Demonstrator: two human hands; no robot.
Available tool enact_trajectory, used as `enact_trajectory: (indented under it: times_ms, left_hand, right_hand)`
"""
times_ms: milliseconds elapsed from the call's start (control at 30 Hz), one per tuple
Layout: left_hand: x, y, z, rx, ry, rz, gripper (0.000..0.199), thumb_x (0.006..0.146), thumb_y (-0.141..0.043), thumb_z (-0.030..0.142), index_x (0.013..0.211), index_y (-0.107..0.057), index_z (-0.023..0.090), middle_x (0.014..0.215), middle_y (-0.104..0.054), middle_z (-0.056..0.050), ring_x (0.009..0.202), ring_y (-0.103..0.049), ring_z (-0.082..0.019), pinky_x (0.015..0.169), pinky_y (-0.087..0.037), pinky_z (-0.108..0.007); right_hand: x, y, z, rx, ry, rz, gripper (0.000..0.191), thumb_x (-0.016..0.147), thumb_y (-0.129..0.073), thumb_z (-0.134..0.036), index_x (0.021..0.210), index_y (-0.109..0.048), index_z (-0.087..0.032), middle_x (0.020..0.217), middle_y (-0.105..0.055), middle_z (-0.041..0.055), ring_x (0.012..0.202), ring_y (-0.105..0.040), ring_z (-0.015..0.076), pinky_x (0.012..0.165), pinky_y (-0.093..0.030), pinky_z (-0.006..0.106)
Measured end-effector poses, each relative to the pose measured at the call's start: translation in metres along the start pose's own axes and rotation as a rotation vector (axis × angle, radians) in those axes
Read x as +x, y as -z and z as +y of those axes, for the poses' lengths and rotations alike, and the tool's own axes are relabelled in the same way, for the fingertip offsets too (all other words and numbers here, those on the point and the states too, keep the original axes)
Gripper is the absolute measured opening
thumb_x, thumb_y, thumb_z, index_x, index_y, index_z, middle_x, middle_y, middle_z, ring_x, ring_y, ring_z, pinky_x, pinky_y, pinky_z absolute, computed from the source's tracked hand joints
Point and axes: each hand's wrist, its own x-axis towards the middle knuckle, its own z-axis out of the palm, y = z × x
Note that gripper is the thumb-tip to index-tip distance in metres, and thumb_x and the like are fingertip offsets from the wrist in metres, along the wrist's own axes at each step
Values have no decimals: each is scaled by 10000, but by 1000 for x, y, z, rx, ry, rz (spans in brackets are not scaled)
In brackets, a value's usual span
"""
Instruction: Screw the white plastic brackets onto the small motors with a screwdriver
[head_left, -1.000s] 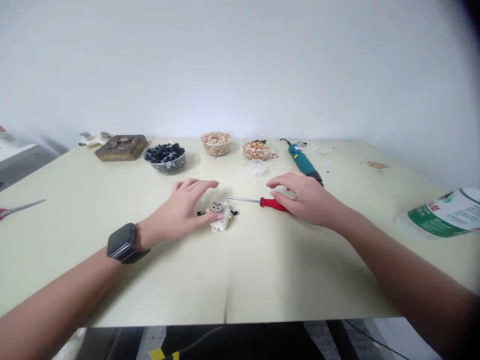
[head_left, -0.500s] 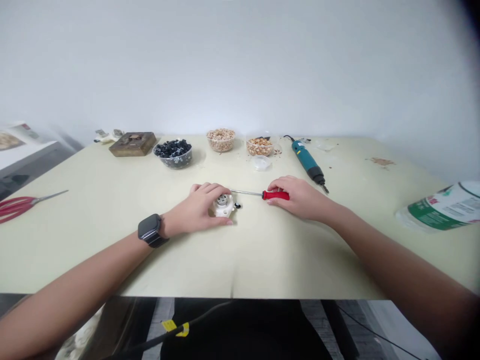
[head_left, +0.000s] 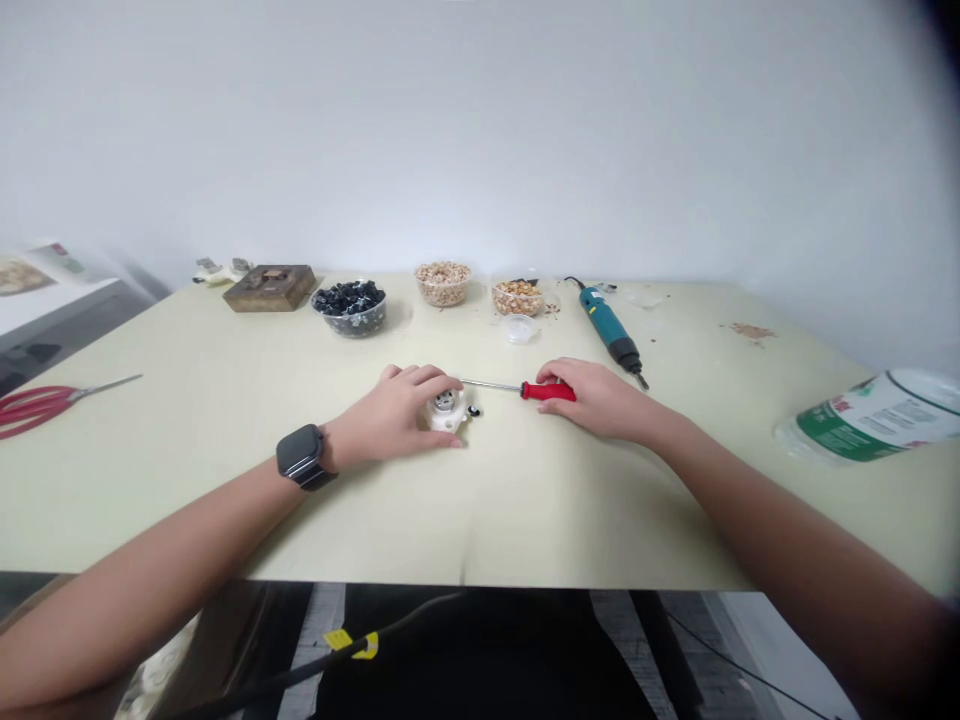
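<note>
On the pale table, my left hand [head_left: 411,408] curls round a small white plastic part with a round metal motor [head_left: 447,412] in it, fingers over the far side and thumb at the near side. A small black piece [head_left: 474,411] sticks out at the part's right edge. My right hand [head_left: 592,397] is closed on the red handle of a screwdriver [head_left: 547,391]. The screwdriver's shaft lies nearly level and points left at the white part. Its tip is by my left fingertips, and I cannot tell whether it touches the part.
Behind my hands stand a bowl of black pieces [head_left: 350,305], two tubs of small tan and orange pieces [head_left: 442,284] and a small clear lid [head_left: 520,328]. A teal electric screwdriver [head_left: 611,330] lies right of them. Red scissors [head_left: 45,404], a metal block [head_left: 270,288] and a tilted plastic container [head_left: 874,415] lie farther out.
The view has shifted slightly. Both hands keep their hold, on the white part and the screwdriver, with hardly any movement.
</note>
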Motion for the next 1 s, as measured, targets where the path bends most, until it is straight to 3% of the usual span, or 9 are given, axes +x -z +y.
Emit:
enact_trajectory:
  times_ms: [300,433,567,733,867,1000]
  left_hand:
    - [-2,0,3,74,-29,-1,654,922,-679,703,1419,-564,294,1418,-588,-113,1197,-616,-320,1031,-346,-473]
    - [-1,-4,3,-18,-5,20,625,910,-733,626,1386,-555,262,1400,-603,-111,1201,-623,-315,1040,-407,-477]
    - [3,-9,-5,-202,134,173,787,799,-842,520,1414,-483,187,1367,-625,-129,1195,-628,-307,999,-495,-437]
    - [11,-8,-22,-216,152,362,636,769,-826,417,1317,-603,184,1351,-617,-106,1172,-624,-277,992,-519,-408]
    - [16,-5,-30,-296,220,418,629,750,-836,429,1302,-639,203,1311,-627,-84,994,-646,-219,813,-536,-345]
    - [19,-8,-32,-355,259,434,656,735,-845,452,1306,-639,204,1275,-632,-81,883,-621,-184,728,-509,-316]
  right_hand:
    - [-1,-1,0,-28,-3,-12,311,963,-647,-463,1146,-660,-213,1151,-690,94,1041,-626,267,870,-458,374]
    - [1,-4,1,-35,32,-12,286,1013,-560,-460,1113,-660,-212,1122,-687,103,1051,-613,276,887,-450,382]
    - [0,-4,0,-14,4,-3,323,1045,-494,-491,1120,-639,-212,1121,-682,98,1029,-611,266,874,-456,382]
    - [-2,2,-7,64,-81,54,342,1081,-426,-508,1164,-605,-229,1062,-698,68,895,-632,221,772,-445,344]
    - [-4,5,-15,57,-95,88,328,1082,-418,-500,1132,-596,-229,969,-691,52,819,-613,204,697,-407,322]
    - [-6,5,-21,33,-116,126,304,1053,-470,-495,1091,-599,-223,904,-683,41,723,-583,185,648,-373,312]
